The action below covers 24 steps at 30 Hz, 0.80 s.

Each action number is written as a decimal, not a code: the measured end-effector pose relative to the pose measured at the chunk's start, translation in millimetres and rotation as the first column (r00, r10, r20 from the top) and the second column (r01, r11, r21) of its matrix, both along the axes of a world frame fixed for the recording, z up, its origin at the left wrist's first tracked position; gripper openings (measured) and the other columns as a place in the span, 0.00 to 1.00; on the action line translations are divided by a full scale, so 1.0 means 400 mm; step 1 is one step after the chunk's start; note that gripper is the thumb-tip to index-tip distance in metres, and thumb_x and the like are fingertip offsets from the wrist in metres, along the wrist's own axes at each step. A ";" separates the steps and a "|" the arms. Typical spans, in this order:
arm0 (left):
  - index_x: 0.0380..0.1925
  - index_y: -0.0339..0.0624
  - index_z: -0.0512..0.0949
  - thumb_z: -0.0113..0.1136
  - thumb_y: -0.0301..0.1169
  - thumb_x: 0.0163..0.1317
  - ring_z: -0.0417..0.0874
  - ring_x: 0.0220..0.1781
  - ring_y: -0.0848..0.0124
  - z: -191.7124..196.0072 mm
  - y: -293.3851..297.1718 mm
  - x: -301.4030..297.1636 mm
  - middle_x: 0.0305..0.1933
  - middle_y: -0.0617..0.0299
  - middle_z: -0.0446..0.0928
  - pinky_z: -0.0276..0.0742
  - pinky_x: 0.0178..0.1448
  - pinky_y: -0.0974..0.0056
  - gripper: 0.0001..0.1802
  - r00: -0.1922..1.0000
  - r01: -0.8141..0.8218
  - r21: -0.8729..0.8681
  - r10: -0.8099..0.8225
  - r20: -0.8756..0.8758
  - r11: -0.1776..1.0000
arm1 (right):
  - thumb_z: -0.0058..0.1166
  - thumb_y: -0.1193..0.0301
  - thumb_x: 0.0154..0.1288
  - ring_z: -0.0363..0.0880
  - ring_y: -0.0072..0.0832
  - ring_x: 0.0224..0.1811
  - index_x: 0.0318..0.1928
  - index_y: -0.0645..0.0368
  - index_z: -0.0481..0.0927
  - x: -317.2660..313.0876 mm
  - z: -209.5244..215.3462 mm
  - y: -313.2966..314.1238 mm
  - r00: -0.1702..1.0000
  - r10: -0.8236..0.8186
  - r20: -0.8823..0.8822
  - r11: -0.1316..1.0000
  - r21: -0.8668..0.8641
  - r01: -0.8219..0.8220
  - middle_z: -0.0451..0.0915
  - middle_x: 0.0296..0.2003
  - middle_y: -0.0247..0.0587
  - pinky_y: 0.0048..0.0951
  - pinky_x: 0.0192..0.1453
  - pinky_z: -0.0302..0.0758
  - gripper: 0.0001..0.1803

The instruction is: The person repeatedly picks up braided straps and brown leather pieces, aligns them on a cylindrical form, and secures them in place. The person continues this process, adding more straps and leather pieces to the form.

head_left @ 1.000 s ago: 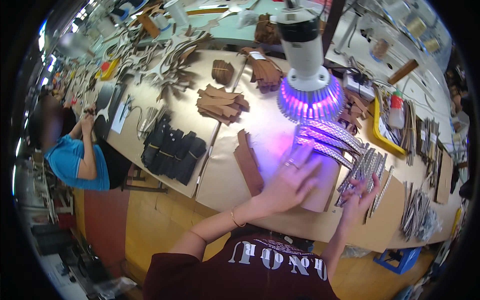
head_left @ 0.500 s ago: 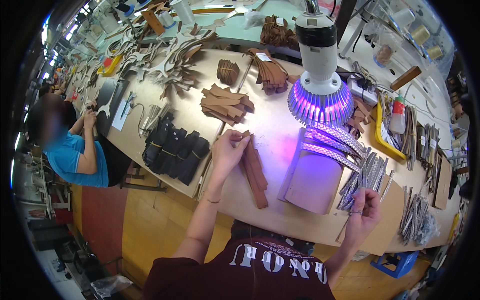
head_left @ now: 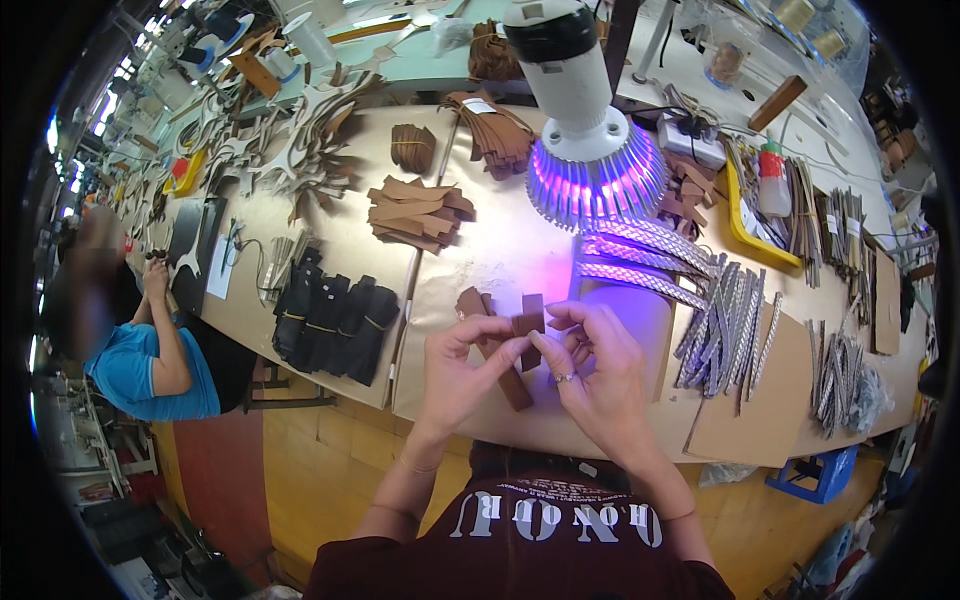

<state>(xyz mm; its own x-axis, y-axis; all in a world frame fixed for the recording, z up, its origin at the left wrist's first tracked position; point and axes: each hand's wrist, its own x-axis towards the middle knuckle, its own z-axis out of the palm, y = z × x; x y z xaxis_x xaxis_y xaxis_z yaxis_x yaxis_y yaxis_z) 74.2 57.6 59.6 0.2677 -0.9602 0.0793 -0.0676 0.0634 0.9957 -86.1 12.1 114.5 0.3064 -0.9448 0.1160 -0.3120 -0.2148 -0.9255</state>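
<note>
My left hand (head_left: 462,368) and my right hand (head_left: 596,368) meet above the table's near edge, both pinching one small brown leather strip (head_left: 528,322) held between the fingertips. Under the hands lies a short stack of the same brown strips (head_left: 497,352) on the tan paper-covered table (head_left: 340,240). A ring shows on a finger of my right hand. Just right of the hands lie several silvery braided strips (head_left: 727,322) fanned out on a cardboard sheet (head_left: 760,400).
A lamp (head_left: 590,140) with violet light hangs over the table centre. Bundles of black pieces (head_left: 335,318) lie left, brown leather piles (head_left: 415,212) behind. A yellow tray (head_left: 752,240) stands right. Another person in a blue shirt (head_left: 140,365) works at the left.
My left hand picked a brown strip off the stack and lifted it. My right hand came over from the braided strips at the right and now grips the same strip.
</note>
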 end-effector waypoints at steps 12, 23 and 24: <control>0.38 0.33 0.81 0.57 0.27 0.69 0.78 0.34 0.82 -0.007 -0.001 -0.039 0.31 0.66 0.81 0.73 0.40 0.75 0.08 0.881 0.141 0.100 -0.079 -0.466 0.985 | 0.63 0.80 0.60 0.82 0.33 0.36 0.34 0.61 0.76 -0.080 -0.044 0.033 0.999 -0.014 0.029 0.951 -0.307 0.022 0.81 0.34 0.39 0.31 0.42 0.79 0.07; 0.59 0.33 0.70 0.60 0.25 0.64 0.78 0.53 0.60 -0.107 0.006 0.061 0.54 0.48 0.77 0.72 0.57 0.58 0.23 0.526 -0.455 -0.032 0.297 0.797 0.890 | 0.45 0.71 0.73 0.82 0.41 0.44 0.43 0.58 0.64 -0.331 0.040 0.100 0.630 -0.077 0.773 0.967 0.211 -0.140 0.82 0.37 0.60 0.39 0.56 0.74 0.06; 0.60 0.35 0.68 0.61 0.25 0.62 0.76 0.57 0.56 -0.087 0.003 0.040 0.57 0.46 0.74 0.70 0.60 0.55 0.26 0.497 -0.448 -0.147 0.382 0.779 0.882 | 0.44 0.72 0.73 0.82 0.40 0.44 0.44 0.59 0.64 -0.339 0.049 0.101 0.764 -0.166 0.623 0.957 0.288 -0.026 0.82 0.37 0.59 0.37 0.55 0.74 0.06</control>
